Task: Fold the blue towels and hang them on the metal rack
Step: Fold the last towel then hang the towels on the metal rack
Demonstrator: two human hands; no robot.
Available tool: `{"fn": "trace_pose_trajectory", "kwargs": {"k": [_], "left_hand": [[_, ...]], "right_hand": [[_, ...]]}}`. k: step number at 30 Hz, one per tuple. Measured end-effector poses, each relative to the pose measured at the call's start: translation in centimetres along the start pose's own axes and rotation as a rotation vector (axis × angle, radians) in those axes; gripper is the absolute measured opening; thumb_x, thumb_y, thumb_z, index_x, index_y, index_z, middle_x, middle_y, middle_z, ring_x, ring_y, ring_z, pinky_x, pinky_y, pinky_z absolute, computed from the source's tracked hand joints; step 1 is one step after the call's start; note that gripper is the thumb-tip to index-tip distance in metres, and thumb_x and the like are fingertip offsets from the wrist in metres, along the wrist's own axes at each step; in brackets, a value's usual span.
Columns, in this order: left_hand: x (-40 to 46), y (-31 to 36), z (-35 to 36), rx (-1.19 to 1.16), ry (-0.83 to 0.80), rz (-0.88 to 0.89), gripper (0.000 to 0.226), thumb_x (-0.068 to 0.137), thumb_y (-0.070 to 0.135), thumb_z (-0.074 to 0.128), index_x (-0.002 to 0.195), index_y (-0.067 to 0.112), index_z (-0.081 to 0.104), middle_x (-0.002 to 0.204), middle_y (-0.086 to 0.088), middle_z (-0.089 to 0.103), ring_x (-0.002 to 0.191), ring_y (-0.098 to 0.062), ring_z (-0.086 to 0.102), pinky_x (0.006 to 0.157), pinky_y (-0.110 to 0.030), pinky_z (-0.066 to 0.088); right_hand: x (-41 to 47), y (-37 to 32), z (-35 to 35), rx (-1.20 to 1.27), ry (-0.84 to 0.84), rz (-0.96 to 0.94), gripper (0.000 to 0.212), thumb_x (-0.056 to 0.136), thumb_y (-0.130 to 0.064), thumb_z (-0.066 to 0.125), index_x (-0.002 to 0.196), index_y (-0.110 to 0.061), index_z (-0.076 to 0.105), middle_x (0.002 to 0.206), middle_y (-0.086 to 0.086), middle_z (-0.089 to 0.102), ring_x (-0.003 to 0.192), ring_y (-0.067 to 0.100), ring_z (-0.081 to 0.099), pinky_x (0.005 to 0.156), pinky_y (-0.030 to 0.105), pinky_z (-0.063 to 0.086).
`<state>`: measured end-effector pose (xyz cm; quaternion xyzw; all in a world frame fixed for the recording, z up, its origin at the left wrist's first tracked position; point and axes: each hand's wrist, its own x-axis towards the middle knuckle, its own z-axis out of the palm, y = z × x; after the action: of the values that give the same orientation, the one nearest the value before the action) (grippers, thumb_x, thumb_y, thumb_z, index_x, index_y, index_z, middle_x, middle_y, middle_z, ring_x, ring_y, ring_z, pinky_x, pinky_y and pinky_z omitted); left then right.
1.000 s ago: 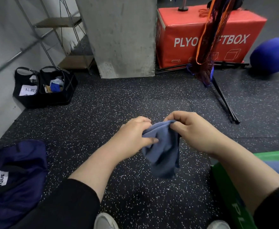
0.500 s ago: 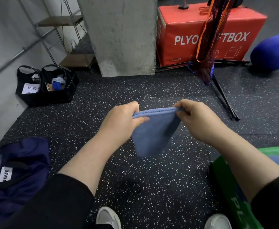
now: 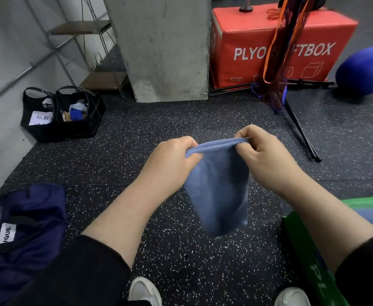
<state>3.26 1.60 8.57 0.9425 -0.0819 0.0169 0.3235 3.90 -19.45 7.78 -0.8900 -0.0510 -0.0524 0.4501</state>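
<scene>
Both thumbs and forefingers pinch the top edge of the towel [image 3: 217, 186]: the left hand [image 3: 170, 160] grips one corner, the right hand [image 3: 263, 157] the other, with two layers of hem showing between them. The towel hangs doubled in the air between the hands, above the floor [image 3: 181, 120]. The layers could slip out of line if either pinch loosens, spoiling the fold. The rack [image 3: 79, 47] stands well apart, at the wall behind the bags [image 3: 64, 113], so a loose carry might undo it.
</scene>
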Motion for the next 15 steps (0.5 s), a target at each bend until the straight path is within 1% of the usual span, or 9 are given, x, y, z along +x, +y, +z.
{"fn": "trace_pose_trajectory", "kwargs": {"k": [1,3,5,6,7,9,11,13,15], "left_hand": [[0.1,0.0,0.0,0.001,0.007,0.004,0.014,0.096,0.033,0.063,0.087,0.023,0.066,0.074,0.004,0.063,0.072,-0.017,0.057,0.065,-0.035,0.044],[0.3,-0.1,0.1,-0.02,0.022,-0.019,0.021,0.095,0.035,0.064,0.08,0.021,0.063,0.068,0.005,0.06,0.068,-0.014,0.054,0.062,-0.034,0.04],[0.4,-0.1,0.5,-0.031,0.024,-0.075,0.024,0.093,0.034,0.063,0.074,0.02,0.059,0.064,0.007,0.056,0.065,-0.015,0.051,0.057,-0.033,0.037],[0.5,-0.2,0.7,-0.041,0.025,-0.114,0.024,0.091,0.032,0.063,0.072,0.018,0.058,0.062,0.008,0.054,0.064,-0.017,0.051,0.056,-0.033,0.038],[0.5,-0.2,1.0,-0.091,0.023,-0.172,0.024,0.089,0.03,0.063,0.071,0.015,0.057,0.061,0.007,0.055,0.063,-0.019,0.051,0.056,-0.034,0.044],[0.3,0.1,1.4,-0.293,-0.016,-0.322,0.022,0.086,0.026,0.061,0.071,0.011,0.056,0.063,0.0,0.058,0.059,-0.022,0.053,0.055,-0.037,0.054],[0.0,0.6,2.0,-0.465,-0.073,-0.439,0.016,0.088,0.023,0.059,0.076,0.014,0.057,0.069,-0.008,0.059,0.056,-0.023,0.055,0.054,-0.036,0.056],[-0.3,1.2,2.2,-0.563,-0.065,-0.487,0.012,0.09,0.022,0.057,0.081,0.014,0.056,0.074,-0.014,0.063,0.056,-0.026,0.06,0.057,-0.042,0.06],[-0.4,1.6,2.4,-0.634,-0.035,-0.494,0.014,0.092,0.022,0.055,0.085,0.01,0.056,0.076,-0.022,0.067,0.058,-0.034,0.069,0.061,-0.05,0.062]], "right_hand": [[0.1,0.0,-0.1,0.008,0.0,-0.008,0.015,0.09,-0.014,0.05,0.089,-0.025,0.06,0.058,-0.015,0.056,0.052,0.005,0.041,0.054,0.029,0.036],[0.2,0.2,-0.2,0.028,-0.026,-0.016,0.017,0.091,-0.012,0.052,0.093,-0.026,0.062,0.061,-0.017,0.06,0.054,0.004,0.044,0.054,0.026,0.037],[0.2,0.5,-0.1,0.036,-0.066,-0.019,0.014,0.091,-0.016,0.057,0.094,-0.027,0.065,0.069,-0.016,0.066,0.061,0.006,0.052,0.061,0.028,0.043],[0.2,0.7,0.0,0.017,-0.081,-0.02,0.011,0.09,-0.018,0.06,0.092,-0.026,0.067,0.07,-0.015,0.067,0.064,0.007,0.055,0.065,0.03,0.046],[0.2,0.8,0.2,-0.006,-0.09,-0.016,0.009,0.091,-0.02,0.062,0.089,-0.025,0.068,0.069,-0.013,0.066,0.062,0.007,0.054,0.064,0.03,0.046],[0.2,1.0,0.7,-0.042,-0.079,0.008,0.011,0.091,-0.022,0.063,0.08,-0.023,0.067,0.061,-0.01,0.06,0.054,0.005,0.047,0.057,0.028,0.041],[0.2,1.0,1.1,-0.071,-0.058,0.049,0.014,0.089,-0.023,0.061,0.076,-0.022,0.063,0.059,-0.007,0.058,0.048,0.005,0.042,0.053,0.027,0.037],[0.0,0.6,1.5,-0.086,-0.043,0.085,0.012,0.088,-0.025,0.059,0.076,-0.022,0.062,0.06,-0.007,0.06,0.046,0.006,0.042,0.052,0.026,0.036],[-0.2,0.1,1.9,-0.106,-0.027,0.088,0.01,0.086,-0.025,0.059,0.077,-0.023,0.061,0.06,-0.008,0.062,0.046,0.005,0.045,0.05,0.025,0.034]]}}
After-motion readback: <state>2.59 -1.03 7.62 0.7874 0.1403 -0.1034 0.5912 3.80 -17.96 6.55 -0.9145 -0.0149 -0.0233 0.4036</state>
